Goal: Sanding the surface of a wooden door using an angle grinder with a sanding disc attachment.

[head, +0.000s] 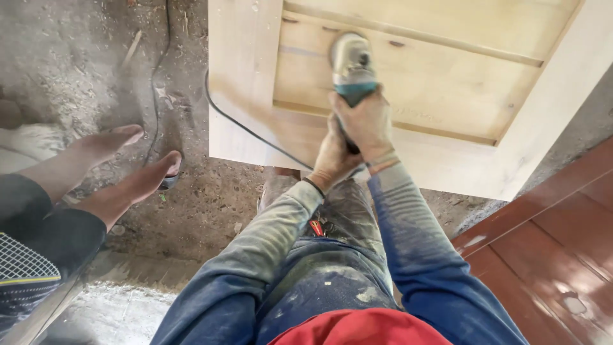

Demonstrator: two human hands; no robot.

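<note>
Both hands, left hand (330, 156) and right hand (365, 121), have fingers wrapped tight round the grinder (351, 64), steadying it flat on the pale door (447, 89).

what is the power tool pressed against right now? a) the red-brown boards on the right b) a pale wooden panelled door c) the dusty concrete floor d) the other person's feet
b: both hands, left hand and right hand, hold the grinder with its head down on the pale wooden door, over its recessed panel.
</note>
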